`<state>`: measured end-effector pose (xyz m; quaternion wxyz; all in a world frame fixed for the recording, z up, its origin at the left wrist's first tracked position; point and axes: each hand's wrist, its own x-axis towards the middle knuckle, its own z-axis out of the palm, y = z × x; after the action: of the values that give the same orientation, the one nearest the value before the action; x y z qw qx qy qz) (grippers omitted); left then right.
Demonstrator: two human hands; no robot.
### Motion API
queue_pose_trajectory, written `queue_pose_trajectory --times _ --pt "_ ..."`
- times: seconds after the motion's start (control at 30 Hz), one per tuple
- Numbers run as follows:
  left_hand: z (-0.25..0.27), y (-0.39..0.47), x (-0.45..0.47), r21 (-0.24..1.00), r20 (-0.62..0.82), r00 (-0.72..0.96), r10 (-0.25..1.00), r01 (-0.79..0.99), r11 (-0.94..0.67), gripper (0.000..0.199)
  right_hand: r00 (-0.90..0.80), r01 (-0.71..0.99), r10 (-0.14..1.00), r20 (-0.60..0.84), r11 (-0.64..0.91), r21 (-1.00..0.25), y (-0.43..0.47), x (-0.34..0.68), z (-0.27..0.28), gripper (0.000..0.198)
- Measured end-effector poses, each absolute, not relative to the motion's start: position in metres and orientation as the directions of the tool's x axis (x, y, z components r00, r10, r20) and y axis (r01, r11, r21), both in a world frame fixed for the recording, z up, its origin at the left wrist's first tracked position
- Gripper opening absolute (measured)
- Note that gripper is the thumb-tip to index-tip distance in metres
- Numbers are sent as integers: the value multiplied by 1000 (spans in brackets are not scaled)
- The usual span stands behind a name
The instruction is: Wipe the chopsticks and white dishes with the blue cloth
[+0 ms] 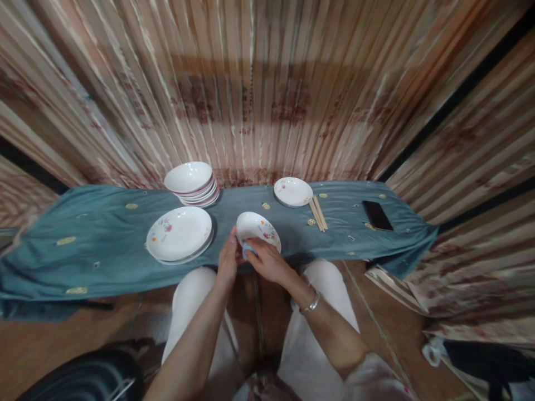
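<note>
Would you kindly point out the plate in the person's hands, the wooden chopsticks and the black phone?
Plate (pixel 256 225): head view, white inner surface.
Wooden chopsticks (pixel 321 212): head view, midway along.
Black phone (pixel 377 215): head view, middle of upper face.

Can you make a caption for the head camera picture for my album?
Left hand on a flowered dish, right hand holding a small blue item against it.

On the left of the table a bowl stack stands behind a plate stack, the dish is front centre, small plates behind it rightward, then chopsticks, then a phone.
</note>
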<state>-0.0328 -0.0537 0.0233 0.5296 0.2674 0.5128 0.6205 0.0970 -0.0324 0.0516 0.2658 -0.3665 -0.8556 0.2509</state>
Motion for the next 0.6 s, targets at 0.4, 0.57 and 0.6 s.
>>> queue_pose_trajectory --times 0.4,0.57,0.6 --pt "25 -60 -30 933 -149 -289 946 -359 37 70 -533 594 812 238 560 -578 -24 78 66 18" --pt "25 -61 -32 938 -147 -284 947 -343 43 74 -573 636 800 178 571 -518 -30 80 73 19" --pt "25 -61 -33 942 -144 -284 948 -333 43 75 -573 649 802 171 571 -503 -32 81 74 20"
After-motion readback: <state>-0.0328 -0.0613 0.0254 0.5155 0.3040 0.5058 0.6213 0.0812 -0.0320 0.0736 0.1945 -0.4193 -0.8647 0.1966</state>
